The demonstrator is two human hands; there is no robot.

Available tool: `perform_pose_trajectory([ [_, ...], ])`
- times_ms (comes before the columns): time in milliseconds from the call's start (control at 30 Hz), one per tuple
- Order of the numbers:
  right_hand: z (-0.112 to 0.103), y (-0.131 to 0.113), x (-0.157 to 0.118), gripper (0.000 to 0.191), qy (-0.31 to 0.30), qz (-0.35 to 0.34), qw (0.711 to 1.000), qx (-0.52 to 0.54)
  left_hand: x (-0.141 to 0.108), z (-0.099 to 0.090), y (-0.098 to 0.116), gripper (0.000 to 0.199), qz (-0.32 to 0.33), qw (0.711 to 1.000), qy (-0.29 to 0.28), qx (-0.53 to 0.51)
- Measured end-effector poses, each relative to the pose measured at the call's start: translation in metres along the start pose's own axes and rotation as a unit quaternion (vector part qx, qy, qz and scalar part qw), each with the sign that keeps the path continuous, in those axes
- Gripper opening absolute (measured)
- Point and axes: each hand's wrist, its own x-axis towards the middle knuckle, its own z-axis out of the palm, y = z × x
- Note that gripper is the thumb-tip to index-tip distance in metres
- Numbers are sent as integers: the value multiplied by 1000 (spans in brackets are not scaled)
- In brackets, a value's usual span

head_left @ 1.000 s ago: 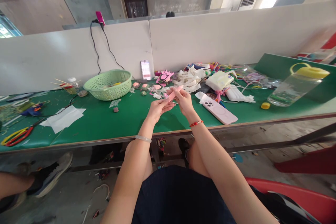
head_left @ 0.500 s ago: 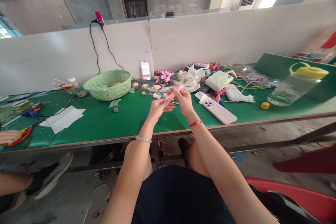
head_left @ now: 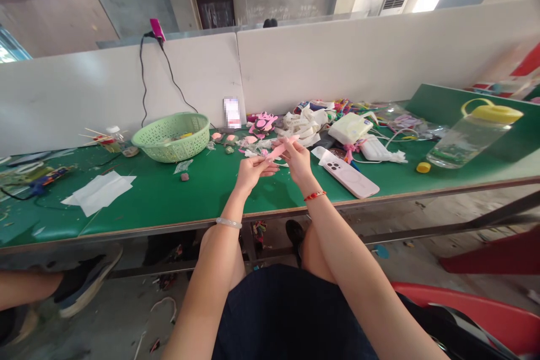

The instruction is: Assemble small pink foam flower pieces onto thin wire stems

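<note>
A flat pink strip (head_left: pixel 278 151) is stretched between my two hands, above the front middle of the green table. My left hand (head_left: pixel 253 173) pinches its lower left end between thumb and fingers. Farther up the strip, my right hand (head_left: pixel 298 158) grips it, and the pink tip sticks out beyond the fingers. The strip's exact kind cannot be made out. Behind my hands lie small pink-topped pieces (head_left: pixel 250 140) and a pink cut-out shape (head_left: pixel 264 122). To the right of my right hand lies a pale pink phone (head_left: pixel 352 176).
A green basket (head_left: pixel 172 140) stands left of my hands, with white paper sheets (head_left: pixel 100 192) nearer the edge. White straps (head_left: pixel 304 124) and a pale yellow box (head_left: pixel 349 127) are heaped behind. At right stands a yellow-lidded bottle (head_left: pixel 470 138). Another person's leg (head_left: pixel 29 291) shows at lower left.
The pink strip sits at a slightly different angle, its tip showing more past my right fingers. At far left, another person's hand and the red-handled pliers have gone out of view.
</note>
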Motion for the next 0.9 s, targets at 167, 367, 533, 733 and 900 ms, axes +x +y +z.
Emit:
perform_pose_trajectory([
  [167,0,-1,1,35,54,-12,998,-2,1,-1,1,43,-8,1000,22,9],
  [367,0,1,3,32,89,-36,995,-3,3,-5,-3,65,-66,992,20,103],
  [533,4,4,3,33,51,-42,997,-34,4,-4,-2,52,-64,995,36,65],
  [733,6,7,1,35,-10,-87,995,-56,4,-4,-5,41,-39,998,36,40],
  [900,6,5,-1,39,-35,-69,995,-61,6,-4,-9,35,0,999,48,23],
])
